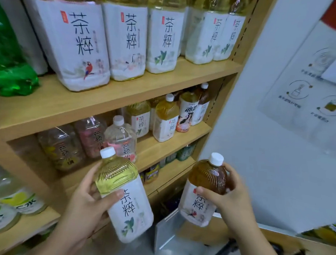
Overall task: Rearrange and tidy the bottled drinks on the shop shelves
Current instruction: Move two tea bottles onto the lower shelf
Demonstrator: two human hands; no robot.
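My left hand (87, 201) grips a yellow tea bottle (129, 202) with a white cap and white label, held tilted in front of the lower shelves. My right hand (235, 203) grips a brown tea bottle (200, 194) with the same white label, to the right and apart from the first. Both bottles hang in the air in front of the wooden shelf unit (110, 98). On the top shelf stand several large white-labelled tea bottles (74, 42). The middle shelf holds several smaller tea bottles (165, 119) at the right and clear pink-labelled bottles (122, 139) at the left.
A green bag (10, 62) lies at the top shelf's left end. Bottles with yellow-green labels (15, 201) stand on a lower shelf at the left. Small cans (151, 173) fill the lowest shelf. A white wall with a poster (311, 79) rises on the right.
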